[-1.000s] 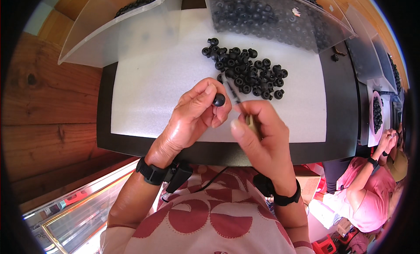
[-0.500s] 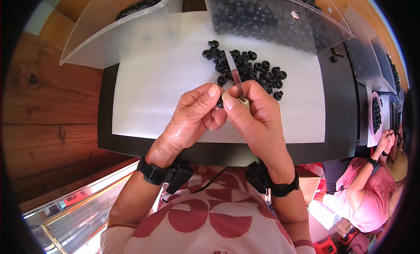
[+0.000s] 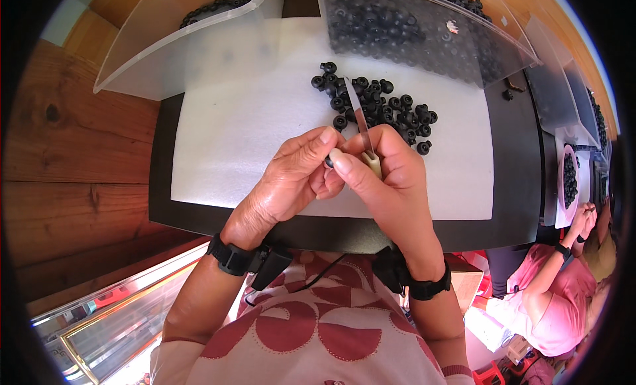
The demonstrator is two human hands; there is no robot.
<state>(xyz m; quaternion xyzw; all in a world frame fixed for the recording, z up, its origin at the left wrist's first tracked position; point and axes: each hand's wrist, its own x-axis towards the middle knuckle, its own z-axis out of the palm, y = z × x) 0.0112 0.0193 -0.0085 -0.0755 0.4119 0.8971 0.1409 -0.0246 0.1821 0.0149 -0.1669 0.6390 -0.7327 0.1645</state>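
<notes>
Between the fingertips of my left hand (image 3: 298, 166) is a small round black part (image 3: 329, 162), mostly covered by fingers. My right hand (image 3: 384, 166) grips a knife (image 3: 358, 113) by its pale handle (image 3: 372, 162), the narrow blade pointing away from me. The right thumb presses against the black part, so both hands meet there. Just beyond them, a loose heap of small black knobbed parts (image 3: 377, 103) lies on a white foam sheet (image 3: 225, 146). The blade passes above some of this heap.
The sheet covers a dark table (image 3: 517, 179). At the back stand a clear bin (image 3: 411, 27) full of black parts and another clear bin (image 3: 142, 67) at left. On the right, a co-worker in pink (image 3: 560, 299) sits near a pink basin (image 3: 561, 186) of black parts.
My right thumb has shifted slightly left over the black part, covering more of it. The knife stays in my right hand, and the view has shifted a little.
</notes>
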